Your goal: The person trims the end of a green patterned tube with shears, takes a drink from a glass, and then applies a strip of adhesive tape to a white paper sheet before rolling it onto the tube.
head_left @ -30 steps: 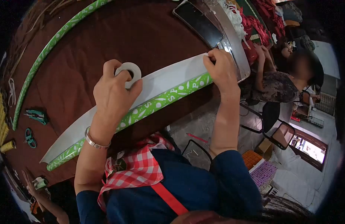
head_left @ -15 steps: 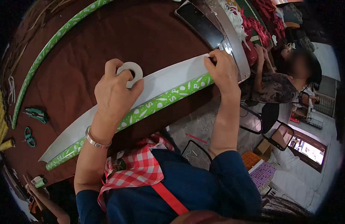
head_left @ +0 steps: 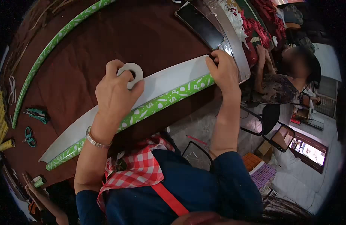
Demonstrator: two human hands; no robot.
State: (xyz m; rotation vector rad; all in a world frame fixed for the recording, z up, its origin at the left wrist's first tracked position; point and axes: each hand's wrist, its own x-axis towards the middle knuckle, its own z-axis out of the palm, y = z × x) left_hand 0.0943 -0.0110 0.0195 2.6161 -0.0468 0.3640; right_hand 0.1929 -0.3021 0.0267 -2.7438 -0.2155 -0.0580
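Note:
A long sheet of wrapping paper (head_left: 172, 99), green with white print and a white inner face, lies across the table with its near edge rolled or folded over. My left hand (head_left: 115, 88) is closed round a roll of white tape (head_left: 138, 71), fingers at its core, above the paper's white face. At the paper's right end, my right hand (head_left: 224, 71) is closed on the corner, thumb on the near side and fingers bent over. Its fingertips are partly hidden.
A phone (head_left: 200, 25) lies near the table's right edge. Green snips (head_left: 36, 114), blue-green scissors (head_left: 29, 137) and a yellow thread spool (head_left: 7, 145) lie left. A narrow green printed roll (head_left: 41, 60) curves behind. Another person (head_left: 278, 86) sits right; someone's hands (head_left: 32, 187) show lower left.
My right thumb and fingers have shifted slightly at the paper's end. My left hand, the tape roll and the paper stay in place.

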